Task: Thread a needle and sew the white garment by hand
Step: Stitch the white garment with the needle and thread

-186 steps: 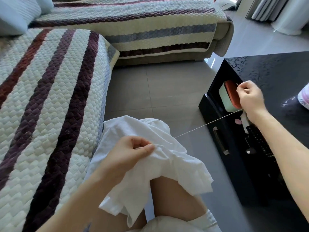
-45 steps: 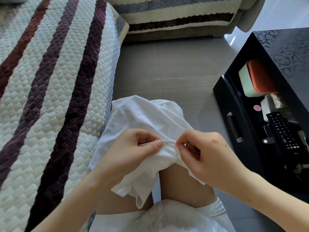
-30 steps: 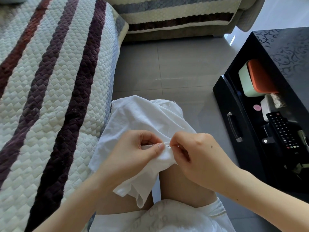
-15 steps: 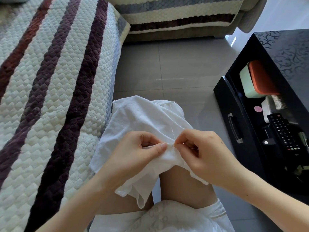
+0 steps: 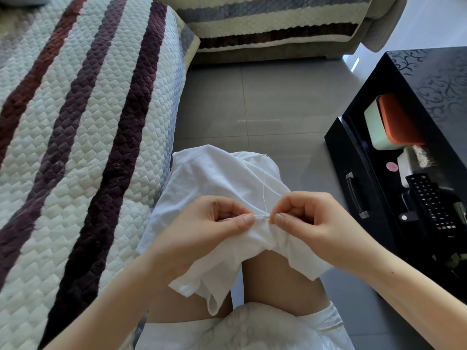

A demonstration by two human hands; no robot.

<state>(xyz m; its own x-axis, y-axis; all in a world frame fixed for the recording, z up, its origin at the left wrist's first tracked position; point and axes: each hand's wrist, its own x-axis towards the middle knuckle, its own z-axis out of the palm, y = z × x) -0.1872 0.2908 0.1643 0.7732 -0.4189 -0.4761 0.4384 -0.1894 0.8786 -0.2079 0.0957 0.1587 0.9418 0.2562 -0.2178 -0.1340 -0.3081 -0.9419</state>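
Mid-stitch, by the look of it. Pinching a fold of garment [image 5: 214, 178] in the left hand [image 5: 209, 228], draped over the knee. Gripping the needle [image 5: 265, 219] in the right hand [image 5: 313, 223], fingers curled. Lying roughly level, left to right, far end apparently buried in the fold, just beside the left hand. Likely moving next along that line, thread [image 5: 263, 183] trailing up over the garment.

Garment [image 5: 214, 178] draped over the knees [image 5: 275, 274]. Left of the garment, the sofa seat [image 5: 75, 122]; beyond the garment, another sofa section [image 5: 265, 18]. Right of the garment, an open drawer [image 5: 337, 150] with a remote control [image 5: 429, 200] and a lidded box [image 5: 386, 122] in it. On the garment, left hand [image 5: 202, 228] and right hand [image 5: 316, 221] meet, needle [image 5: 266, 219] between them.
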